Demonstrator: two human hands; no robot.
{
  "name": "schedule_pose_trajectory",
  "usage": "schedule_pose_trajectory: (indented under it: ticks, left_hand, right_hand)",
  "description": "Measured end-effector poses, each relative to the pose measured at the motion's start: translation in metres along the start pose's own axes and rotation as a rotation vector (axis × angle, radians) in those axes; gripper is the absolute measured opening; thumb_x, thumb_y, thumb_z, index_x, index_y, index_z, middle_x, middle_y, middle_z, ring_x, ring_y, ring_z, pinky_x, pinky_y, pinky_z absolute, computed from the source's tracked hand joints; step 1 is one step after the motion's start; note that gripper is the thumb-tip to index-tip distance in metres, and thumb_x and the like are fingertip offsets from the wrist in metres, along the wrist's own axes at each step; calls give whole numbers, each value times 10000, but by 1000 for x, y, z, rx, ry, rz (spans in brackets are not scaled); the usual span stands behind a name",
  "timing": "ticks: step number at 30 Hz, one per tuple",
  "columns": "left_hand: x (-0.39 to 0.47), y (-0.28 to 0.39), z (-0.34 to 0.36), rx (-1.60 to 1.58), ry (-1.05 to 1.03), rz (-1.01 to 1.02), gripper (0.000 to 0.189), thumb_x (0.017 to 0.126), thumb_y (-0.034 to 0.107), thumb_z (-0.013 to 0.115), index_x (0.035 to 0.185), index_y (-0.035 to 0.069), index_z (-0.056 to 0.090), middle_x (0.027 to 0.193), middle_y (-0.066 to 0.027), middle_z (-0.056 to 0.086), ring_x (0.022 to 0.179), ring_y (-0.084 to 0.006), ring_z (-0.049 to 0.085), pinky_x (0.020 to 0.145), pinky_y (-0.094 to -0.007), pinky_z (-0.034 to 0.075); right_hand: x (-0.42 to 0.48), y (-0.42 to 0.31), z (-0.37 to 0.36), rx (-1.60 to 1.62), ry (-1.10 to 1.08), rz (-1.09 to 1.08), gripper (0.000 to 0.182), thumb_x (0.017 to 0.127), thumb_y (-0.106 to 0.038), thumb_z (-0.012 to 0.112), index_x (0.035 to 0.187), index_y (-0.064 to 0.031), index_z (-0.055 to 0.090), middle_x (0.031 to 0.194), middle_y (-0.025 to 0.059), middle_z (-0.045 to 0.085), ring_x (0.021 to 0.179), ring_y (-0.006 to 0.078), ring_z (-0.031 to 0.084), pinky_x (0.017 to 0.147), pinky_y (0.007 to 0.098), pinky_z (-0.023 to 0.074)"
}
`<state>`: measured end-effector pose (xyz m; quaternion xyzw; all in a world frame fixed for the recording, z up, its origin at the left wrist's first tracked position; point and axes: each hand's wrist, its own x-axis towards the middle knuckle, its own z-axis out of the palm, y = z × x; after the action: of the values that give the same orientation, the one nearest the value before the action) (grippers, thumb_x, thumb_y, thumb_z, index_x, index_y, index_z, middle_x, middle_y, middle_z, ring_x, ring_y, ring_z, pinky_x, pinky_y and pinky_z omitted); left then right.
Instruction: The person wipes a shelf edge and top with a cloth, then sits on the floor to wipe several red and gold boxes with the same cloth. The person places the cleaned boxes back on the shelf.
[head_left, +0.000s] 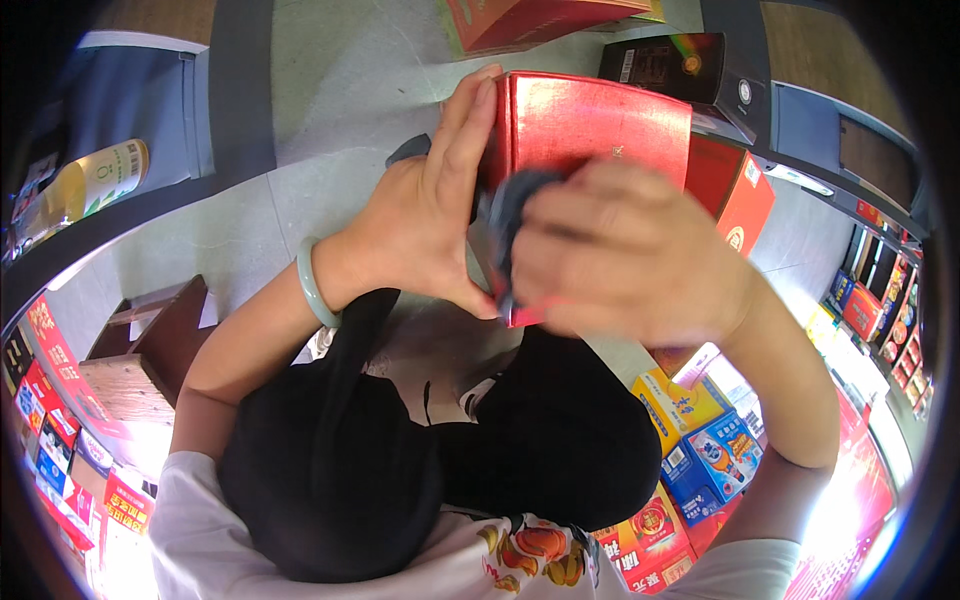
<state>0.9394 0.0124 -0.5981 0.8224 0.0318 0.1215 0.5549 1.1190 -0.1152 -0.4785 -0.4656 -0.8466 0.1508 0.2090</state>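
Note:
A shiny red box (600, 112) is held up in front of me, above my knees. My left hand (427, 210) braces its left side, fingers along the upper edge and thumb near the lower corner. A pale green bangle (313, 281) circles that wrist. Blurred by motion, my right hand (622, 255) grips a dark grey cloth (517, 217) against the box's front. The hand and cloth hide much of the lower part of the box.
Behind the red box stand a black carton (664, 67) and another red box (727, 187). An orange-red carton (540, 19) is on the floor ahead. Left are a shelf with a bottle (112, 176) and a wooden stool (131, 382). Yellow (679, 401) and blue cartons (716, 457) lie right.

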Motion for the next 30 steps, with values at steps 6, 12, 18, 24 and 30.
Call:
schedule_pose_trajectory:
  ticks: [6, 12, 18, 24, 30]
  left_hand:
    - [-1, 2, -2, -2, -29, -54, 1739, 292, 530, 954, 1579, -10, -84, 1624, -329, 83, 1229, -506, 531, 840, -452, 558]
    - [0, -2, -2, 32, -1, 5, 1718, 306, 558, 945, 1588, 13, -60, 1627, -317, 96, 1220, -502, 547, 843, -442, 561]
    - [2, 2, -5, -24, -25, -30, 1724, 333, 583, 950, 1580, -5, -84, 1628, -325, 57, 1367, -516, 392, 937, -450, 527]
    - [7, 5, -20, 59, -103, 46, 1722, 366, 704, 901, 1582, -7, -89, 1639, -310, 61, 1452, -486, 299, 1019, -448, 484]
    - [44, -5, -75, -211, 302, -423, 1420, 563, 650, 889, 1594, 13, 150, 1563, -207, 387, 1301, -379, 542, 939, -427, 528]
  right_hand:
    - [2, -3, 6, -102, 29, -6, 149, 713, -175, 728, 839, -150, 654, 1018, -9, 632, 1020, 213, 610, 862, 377, 515]
    - [4, -10, 2, -46, -83, 36, 245, 686, -156, 721, 928, -134, 693, 1054, -5, 643, 1023, 223, 610, 879, 393, 521]
    - [-41, -43, 12, -59, -68, -37, 219, 777, -193, 682, 986, -130, 665, 1034, 35, 635, 1066, 217, 606, 957, 360, 490]
    - [-104, -5, -18, -153, 257, 663, 264, 847, -108, 688, 1104, -58, 653, 1072, 101, 642, 997, 267, 632, 907, 361, 509]
    - [-62, 69, -41, 159, 953, 1133, 321, 1047, -286, 564, 1155, 8, 635, 952, 17, 630, 890, 81, 538, 820, 250, 466]
